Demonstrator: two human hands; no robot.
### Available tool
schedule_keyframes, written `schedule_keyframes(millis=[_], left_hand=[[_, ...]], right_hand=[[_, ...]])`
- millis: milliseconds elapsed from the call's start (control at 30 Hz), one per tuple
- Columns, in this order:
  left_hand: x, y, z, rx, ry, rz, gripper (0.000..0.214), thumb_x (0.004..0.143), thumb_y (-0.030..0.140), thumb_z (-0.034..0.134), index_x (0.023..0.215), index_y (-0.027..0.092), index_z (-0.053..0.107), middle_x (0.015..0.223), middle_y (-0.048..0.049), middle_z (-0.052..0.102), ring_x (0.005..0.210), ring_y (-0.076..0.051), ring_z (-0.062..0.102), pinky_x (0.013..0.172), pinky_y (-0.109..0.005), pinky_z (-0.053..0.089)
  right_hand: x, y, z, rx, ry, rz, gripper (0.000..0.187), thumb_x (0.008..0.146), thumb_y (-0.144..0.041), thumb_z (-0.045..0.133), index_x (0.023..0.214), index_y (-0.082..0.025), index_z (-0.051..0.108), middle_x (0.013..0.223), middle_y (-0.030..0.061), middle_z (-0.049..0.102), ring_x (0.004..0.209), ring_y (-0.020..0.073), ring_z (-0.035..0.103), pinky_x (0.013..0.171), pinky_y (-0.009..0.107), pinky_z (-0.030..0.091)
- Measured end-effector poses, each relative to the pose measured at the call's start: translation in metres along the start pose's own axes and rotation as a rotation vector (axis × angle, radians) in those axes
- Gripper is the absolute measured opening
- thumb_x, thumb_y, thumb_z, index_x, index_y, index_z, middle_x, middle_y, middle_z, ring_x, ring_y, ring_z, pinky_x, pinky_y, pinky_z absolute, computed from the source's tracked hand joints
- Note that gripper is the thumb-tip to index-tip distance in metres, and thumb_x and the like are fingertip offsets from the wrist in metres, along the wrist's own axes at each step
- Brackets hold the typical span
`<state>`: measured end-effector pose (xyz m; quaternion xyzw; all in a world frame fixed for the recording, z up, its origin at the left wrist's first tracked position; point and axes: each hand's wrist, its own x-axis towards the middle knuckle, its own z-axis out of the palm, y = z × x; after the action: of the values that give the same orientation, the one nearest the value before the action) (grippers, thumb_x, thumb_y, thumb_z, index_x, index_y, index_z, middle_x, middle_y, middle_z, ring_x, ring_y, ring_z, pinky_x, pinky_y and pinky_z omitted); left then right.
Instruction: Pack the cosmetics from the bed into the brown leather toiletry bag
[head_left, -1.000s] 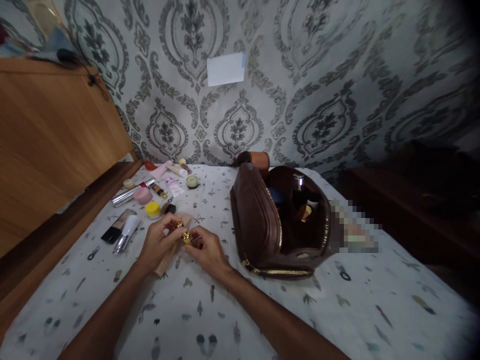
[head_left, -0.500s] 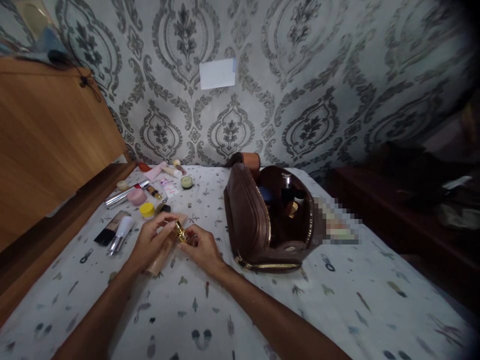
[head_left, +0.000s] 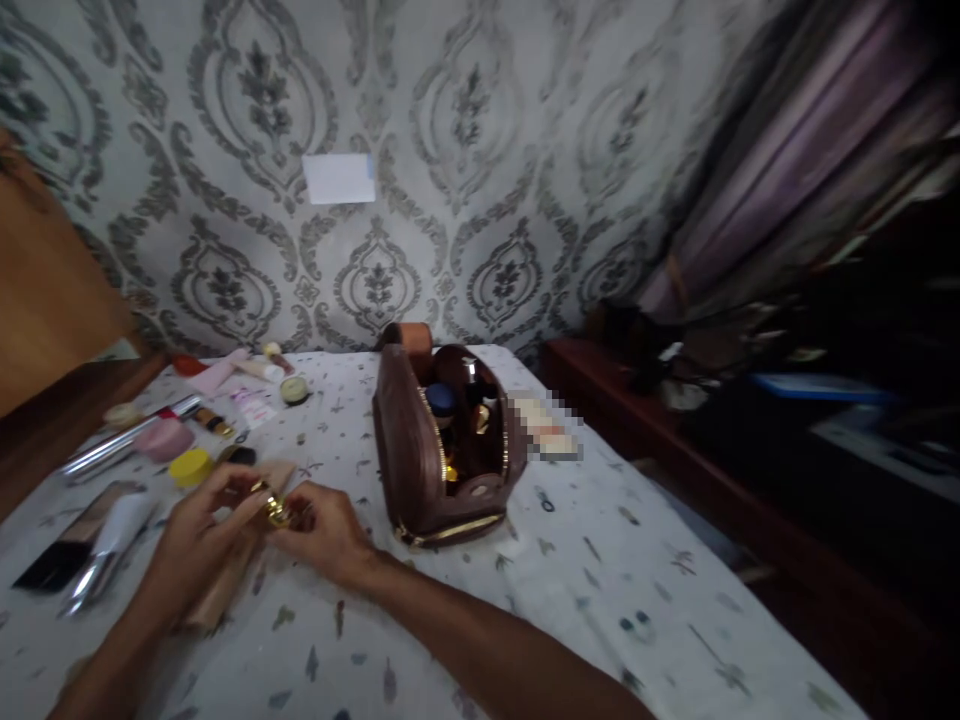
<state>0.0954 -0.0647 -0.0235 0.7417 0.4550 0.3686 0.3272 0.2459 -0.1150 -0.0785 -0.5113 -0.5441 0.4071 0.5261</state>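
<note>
My left hand (head_left: 202,525) and my right hand (head_left: 326,530) meet over the table, fingers closed on a small shiny gold cosmetic container (head_left: 274,510). Its exact kind is partly hidden by the fingertips. Beneath the hands lies a beige tube (head_left: 217,590). A yellow-lidded jar (head_left: 190,467) and a pink round container (head_left: 163,438) are just beyond my left hand. To the right of my hands stands an open brown cosmetic bag (head_left: 409,450), holding a blue-topped item (head_left: 441,398) and several dark and gold pieces.
Left on the patterned tablecloth lie a white-handled brush (head_left: 116,535), a dark flat compact (head_left: 71,545), a silver tube (head_left: 120,443) and a small green jar (head_left: 293,390). A brown-orange object (head_left: 415,340) sits behind the bag. The wall backs the table.
The camera view has turned to the right, so the table, bag and hands appear farther left. Both hands stay on the gold container with little visible change in grip.
</note>
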Motion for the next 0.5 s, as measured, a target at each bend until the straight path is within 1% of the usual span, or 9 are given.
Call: schedule_keyframes(millis=[33,167,233,300,367,433,500], left_hand=[[0.001,0.000,0.000,0.001,-0.004,-0.019,0.037,0.073,0.054,0.066,0.088,0.021,0.065,0.083,-0.0022,0.069,0.077,-0.021,0.066,0.067,-0.028,0.054],[0.003,0.004,-0.002,-0.041,-0.021,-0.079,0.054,0.065,0.065,0.068,0.096,0.021,0.067,0.097,-0.0047,0.072,0.090,-0.025,0.068,0.076,-0.031,0.056],[0.003,0.006,-0.004,-0.074,-0.024,-0.095,0.059,0.063,0.069,0.069,0.098,0.022,0.068,0.100,-0.0046,0.072,0.093,-0.026,0.068,0.078,-0.031,0.056],[0.003,0.006,-0.004,-0.092,-0.009,-0.115,0.061,0.062,0.073,0.068,0.096,0.023,0.068,0.097,-0.0033,0.073,0.091,-0.025,0.068,0.076,-0.030,0.056],[0.003,0.003,-0.004,-0.103,0.023,-0.143,0.062,0.059,0.077,0.068,0.090,0.023,0.069,0.091,-0.0016,0.072,0.085,-0.024,0.067,0.072,-0.029,0.056],[0.004,-0.001,-0.004,-0.116,0.049,-0.158,0.062,0.056,0.079,0.069,0.086,0.024,0.068,0.086,0.0000,0.071,0.082,-0.023,0.067,0.070,-0.028,0.056],[0.004,-0.005,-0.004,-0.130,0.051,-0.152,0.058,0.057,0.077,0.071,0.085,0.025,0.069,0.087,0.0012,0.071,0.086,-0.023,0.067,0.074,-0.027,0.056]], right_hand=[[0.000,0.001,0.000,0.001,0.005,0.008,0.019,0.065,-0.022,0.078,0.081,-0.018,0.066,0.068,-0.0074,0.054,0.061,0.0086,0.047,0.056,0.019,0.036],[0.003,0.004,-0.001,0.075,0.046,0.009,0.017,0.069,-0.025,0.076,0.083,-0.018,0.069,0.070,-0.0057,0.056,0.063,0.0092,0.049,0.057,0.019,0.038],[0.004,0.004,-0.001,0.104,0.055,0.002,0.019,0.070,-0.027,0.076,0.084,-0.017,0.071,0.071,-0.0047,0.057,0.062,0.0096,0.049,0.057,0.019,0.038],[0.004,0.005,-0.001,0.115,0.049,0.004,0.022,0.069,-0.029,0.077,0.087,-0.017,0.072,0.070,-0.0044,0.057,0.061,0.0096,0.047,0.056,0.020,0.038],[0.004,0.006,-0.001,0.115,0.037,0.006,0.026,0.068,-0.030,0.077,0.092,-0.019,0.072,0.071,-0.0046,0.057,0.060,0.0094,0.046,0.054,0.019,0.037],[0.003,0.008,-0.001,0.135,0.016,0.009,0.030,0.069,-0.034,0.078,0.095,-0.020,0.071,0.072,-0.0044,0.056,0.060,0.0093,0.046,0.052,0.019,0.037],[0.002,0.009,-0.003,0.200,-0.053,0.027,0.034,0.071,-0.043,0.077,0.095,-0.019,0.068,0.073,-0.0037,0.055,0.059,0.0092,0.047,0.050,0.018,0.037]])
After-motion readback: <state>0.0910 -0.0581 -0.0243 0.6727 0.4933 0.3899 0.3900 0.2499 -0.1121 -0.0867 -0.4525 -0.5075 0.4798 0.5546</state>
